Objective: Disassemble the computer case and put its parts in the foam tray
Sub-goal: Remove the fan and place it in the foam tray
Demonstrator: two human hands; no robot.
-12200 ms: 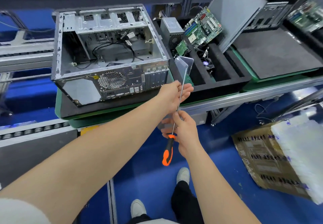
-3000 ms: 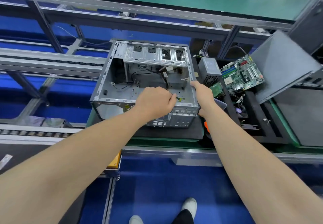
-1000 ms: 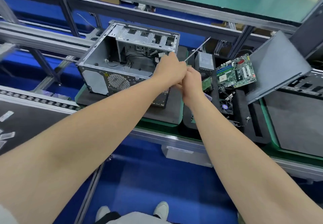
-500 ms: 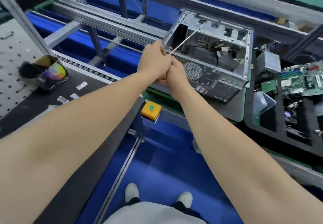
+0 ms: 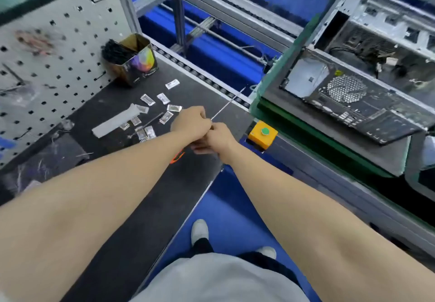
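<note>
The open metal computer case (image 5: pixel 367 70) lies on a dark foam pad at the upper right, its rear panel facing me. My left hand (image 5: pixel 190 122) and right hand (image 5: pixel 217 138) are pressed together over the black work mat, left of the case. Both grip a long screwdriver (image 5: pixel 227 104); its thin steel shaft points up and right from my left fist, and a bit of orange handle (image 5: pixel 177 156) shows below my left wrist. The foam tray is almost out of view at the right edge.
Several small clear packets (image 5: pixel 164 99) and a grey strip (image 5: pixel 115 121) lie on the black mat (image 5: pixel 117 207). A tin (image 5: pixel 135 60) of black ties stands by the pegboard (image 5: pixel 54 49). A yellow button box (image 5: pixel 263 134) sits at the conveyor edge. Blue floor lies below.
My view and both hands swung left, away from the case and over the black mat. The hands stay clasped on the screwdriver. The case now sits at the far right.
</note>
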